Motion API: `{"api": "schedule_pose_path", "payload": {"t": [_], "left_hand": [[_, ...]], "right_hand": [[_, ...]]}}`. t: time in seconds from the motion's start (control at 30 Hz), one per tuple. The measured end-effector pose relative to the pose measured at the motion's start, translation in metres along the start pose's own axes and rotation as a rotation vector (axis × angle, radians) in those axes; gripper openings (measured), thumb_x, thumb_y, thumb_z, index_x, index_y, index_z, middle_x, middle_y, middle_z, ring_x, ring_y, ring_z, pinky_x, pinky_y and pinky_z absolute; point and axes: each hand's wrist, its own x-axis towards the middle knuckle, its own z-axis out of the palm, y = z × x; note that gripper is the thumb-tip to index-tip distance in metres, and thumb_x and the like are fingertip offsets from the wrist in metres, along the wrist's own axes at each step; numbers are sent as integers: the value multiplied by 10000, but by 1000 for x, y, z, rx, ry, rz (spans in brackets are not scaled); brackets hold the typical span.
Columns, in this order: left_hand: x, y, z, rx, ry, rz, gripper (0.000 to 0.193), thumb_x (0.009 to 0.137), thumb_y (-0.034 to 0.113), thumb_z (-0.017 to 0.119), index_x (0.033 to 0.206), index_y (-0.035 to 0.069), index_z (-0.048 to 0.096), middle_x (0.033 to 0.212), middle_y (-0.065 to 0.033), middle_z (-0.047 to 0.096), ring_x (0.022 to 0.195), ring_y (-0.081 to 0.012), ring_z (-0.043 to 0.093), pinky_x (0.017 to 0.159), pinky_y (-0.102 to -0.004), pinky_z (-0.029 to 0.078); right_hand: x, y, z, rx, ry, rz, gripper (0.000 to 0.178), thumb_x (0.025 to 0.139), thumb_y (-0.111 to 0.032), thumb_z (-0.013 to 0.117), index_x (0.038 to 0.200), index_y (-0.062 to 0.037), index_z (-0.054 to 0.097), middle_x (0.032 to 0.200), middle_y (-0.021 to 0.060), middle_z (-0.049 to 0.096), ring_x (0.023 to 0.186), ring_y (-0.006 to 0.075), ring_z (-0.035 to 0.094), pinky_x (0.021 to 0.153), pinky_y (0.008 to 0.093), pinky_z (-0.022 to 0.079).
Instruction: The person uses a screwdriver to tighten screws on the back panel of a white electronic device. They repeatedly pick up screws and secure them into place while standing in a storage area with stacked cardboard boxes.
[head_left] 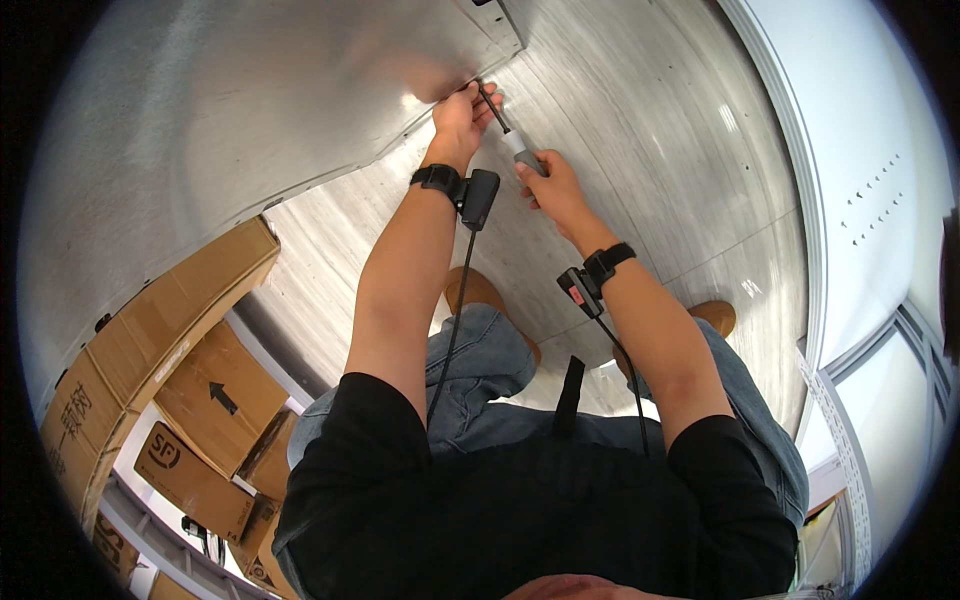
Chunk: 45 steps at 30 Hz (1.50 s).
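My right hand [560, 188] is closed around the grey handle of a screwdriver [515, 142]. Its dark shaft slants up and left toward the lower edge of a large shiny metal panel [270, 110]. At that edge, my left hand [462, 118] has thumb and fingertips gathered by the screwdriver's tip, with the other fingers curled behind the shaft. Whatever lies between those fingertips is too small to make out. A black strap with a small dark box and cable sits on each wrist.
Cardboard boxes [215, 390] are stacked at the lower left, beside the panel. Pale wood-look flooring [640, 130] stretches under my feet. Along the right stands a white panel [850, 130] with small holes, with metal frame parts below it.
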Motion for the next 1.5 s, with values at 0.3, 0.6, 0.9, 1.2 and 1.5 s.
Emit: {"api": "schedule_pose_path", "payload": {"t": [0.3, 0.6, 0.9, 1.2, 1.5], "left_hand": [[4, 0, -9, 12, -32, -2, 155, 939, 115, 508, 1031, 1, 560, 932, -156, 685, 802, -254, 691, 662, -321, 565], [9, -1, -12, 19, -29, -47, 159, 933, 132, 511, 1007, 11, 582, 922, -142, 691, 793, -244, 693, 648, -310, 557], [2, 5, -7, 39, -86, -102, 230, 976, 191, 425, 1000, 22, 580, 934, -90, 681, 881, -202, 672, 754, -287, 543], [3, 5, -10, 43, -89, -95, 229, 971, 179, 415, 985, 17, 577, 925, -98, 683, 875, -216, 678, 768, -298, 554], [2, 7, -7, 50, -60, -111, 246, 960, 181, 397, 974, 18, 581, 912, -95, 684, 854, -214, 679, 760, -305, 554]], "right_hand": [[0, -8, -4, 102, -77, 141, 387, 930, -291, 550, 1180, 1, 511, 926, 89, 594, 713, 155, 588, 626, 305, 487], [3, 10, 5, -108, 9, -80, 383, 881, -212, 619, 1174, 4, 499, 964, 121, 589, 755, 174, 585, 637, 324, 491], [12, 19, 6, -120, 173, -174, 461, 855, -221, 635, 1189, 32, 443, 981, 163, 577, 748, 235, 594, 666, 349, 488], [7, 14, 3, -136, 87, -154, 466, 857, -235, 616, 1195, 31, 437, 924, 131, 564, 704, 232, 575, 678, 374, 474], [16, 26, 3, -228, 245, -244, 400, 828, -196, 642, 1147, 5, 508, 1019, 196, 569, 931, 282, 580, 800, 388, 460]]}}
